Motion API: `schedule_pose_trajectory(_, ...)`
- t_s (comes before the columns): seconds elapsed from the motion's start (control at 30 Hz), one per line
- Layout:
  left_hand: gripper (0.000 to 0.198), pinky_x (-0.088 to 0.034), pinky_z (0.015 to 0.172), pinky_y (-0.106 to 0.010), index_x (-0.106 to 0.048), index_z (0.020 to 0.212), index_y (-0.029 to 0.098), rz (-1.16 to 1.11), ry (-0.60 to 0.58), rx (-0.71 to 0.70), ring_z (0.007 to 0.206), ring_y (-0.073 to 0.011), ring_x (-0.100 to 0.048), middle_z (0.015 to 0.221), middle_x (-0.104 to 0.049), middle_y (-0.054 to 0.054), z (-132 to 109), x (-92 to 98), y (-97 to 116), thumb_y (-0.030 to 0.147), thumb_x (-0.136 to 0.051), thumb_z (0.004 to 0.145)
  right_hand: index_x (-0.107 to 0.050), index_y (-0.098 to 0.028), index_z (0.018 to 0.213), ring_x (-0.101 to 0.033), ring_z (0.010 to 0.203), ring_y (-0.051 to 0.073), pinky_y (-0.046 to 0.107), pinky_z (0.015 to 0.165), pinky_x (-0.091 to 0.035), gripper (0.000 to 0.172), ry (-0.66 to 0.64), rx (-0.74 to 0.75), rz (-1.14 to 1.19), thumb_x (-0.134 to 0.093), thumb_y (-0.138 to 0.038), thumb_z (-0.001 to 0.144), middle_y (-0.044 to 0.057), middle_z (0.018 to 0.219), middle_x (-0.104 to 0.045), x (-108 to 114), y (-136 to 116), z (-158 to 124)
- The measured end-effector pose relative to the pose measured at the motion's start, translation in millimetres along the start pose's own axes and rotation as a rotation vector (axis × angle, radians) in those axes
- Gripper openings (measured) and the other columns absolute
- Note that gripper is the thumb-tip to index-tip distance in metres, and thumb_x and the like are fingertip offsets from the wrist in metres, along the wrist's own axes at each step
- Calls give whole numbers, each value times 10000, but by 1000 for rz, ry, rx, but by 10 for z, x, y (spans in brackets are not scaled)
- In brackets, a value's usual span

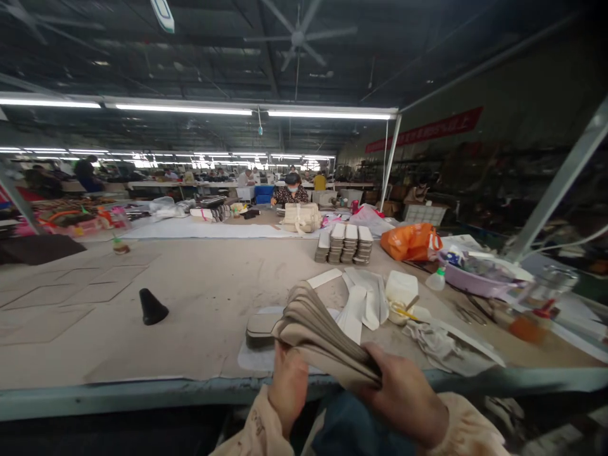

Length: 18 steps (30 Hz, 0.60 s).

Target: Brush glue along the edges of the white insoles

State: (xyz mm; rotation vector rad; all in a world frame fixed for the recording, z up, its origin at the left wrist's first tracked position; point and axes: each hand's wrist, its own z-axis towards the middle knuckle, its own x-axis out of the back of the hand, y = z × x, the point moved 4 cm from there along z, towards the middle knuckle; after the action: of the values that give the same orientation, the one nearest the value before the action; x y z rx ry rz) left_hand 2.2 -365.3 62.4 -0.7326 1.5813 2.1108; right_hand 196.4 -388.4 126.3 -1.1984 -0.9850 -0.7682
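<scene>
Both hands grip a thick sheaf of flat beige pieces (323,329), bent and fanned out above the table's front edge. At its left end, my left hand (289,380) is closed on the lower edge. My right hand (403,389) wraps round the right end, the thumb on top. Just behind the sheaf, a small stack of similar pieces (260,329) lies on a white sheet, partly hidden. White strips (365,301) are spread beyond the sheaf to the right.
Several tall stacks of pieces (344,244) stand further back. A black cone (152,307) is at left. On the right are a white container (401,287), a crumpled cloth (430,339), an orange bag (411,242) and a purple basin (479,282). A co-worker (291,190) sits across.
</scene>
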Motion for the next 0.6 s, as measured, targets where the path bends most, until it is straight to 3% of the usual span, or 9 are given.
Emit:
schedule_pose_trajectory(0.07,566,-461,1010,-429,-336,1383,378,-11,108,-114,1201,-222,-546,1354,-532,-43,260,393,182,463,-524,856,-589,-257,1048,-663,871,261,302,708,-444,334,-33,96,-114,-577,-243,715,49,926,-719,-64,-33,241)
schedule_pose_trajectory(0.13,591,-415,1060,-447,-349,1389,366,109,131,-200,1263,-244,-496,1378,-513,-49,424,784,244,460,-554,843,-584,-255,1023,-661,874,239,289,699,-419,318,-95,210,-170,-546,-178,716,40,923,-714,-239,-53,494)
schedule_pose_trajectory(0.23,454,-326,1122,-481,-604,1205,229,479,58,-209,1291,-288,-456,1327,-561,-101,481,1245,71,502,-521,853,-573,-233,1001,-660,874,232,288,675,-394,299,-189,276,-229,-534,-146,718,46,925,-709,-628,-5,852)
schedule_pose_trajectory(0.3,476,-325,1117,-500,-680,1077,185,605,59,-170,1264,-299,-478,1271,-598,-126,436,1460,-110,531,-409,895,-573,-225,984,-664,852,238,290,647,-379,266,-257,243,-271,-545,-160,728,57,909,-709,-886,82,1044)
schedule_pose_trajectory(0.4,601,-317,1111,-532,-584,1244,190,626,2,-112,1284,-332,-455,1317,-558,-147,362,1550,-277,614,-385,867,-584,-225,976,-668,839,260,296,622,-370,278,-335,193,-315,-579,-179,703,78,894,-708,-1117,218,1245)
schedule_pose_trajectory(0.53,1057,-224,1138,-578,-338,1442,230,894,-216,-79,1393,-423,-239,1521,-300,-141,318,1421,-308,750,-651,577,-597,-234,1013,-668,837,275,301,617,-381,360,-374,156,-322,-623,-208,654,87,899,-704,-1144,308,1400)
schedule_pose_trajectory(0.6,1164,-198,1131,-611,-256,1472,249,1037,-217,-102,1408,-447,-166,1555,-206,-138,310,1401,-316,673,-756,510,-602,-242,1010,-665,839,269,298,623,-386,373,-399,149,-307,-646,-233,640,78,903,-701,-1139,320,1427)
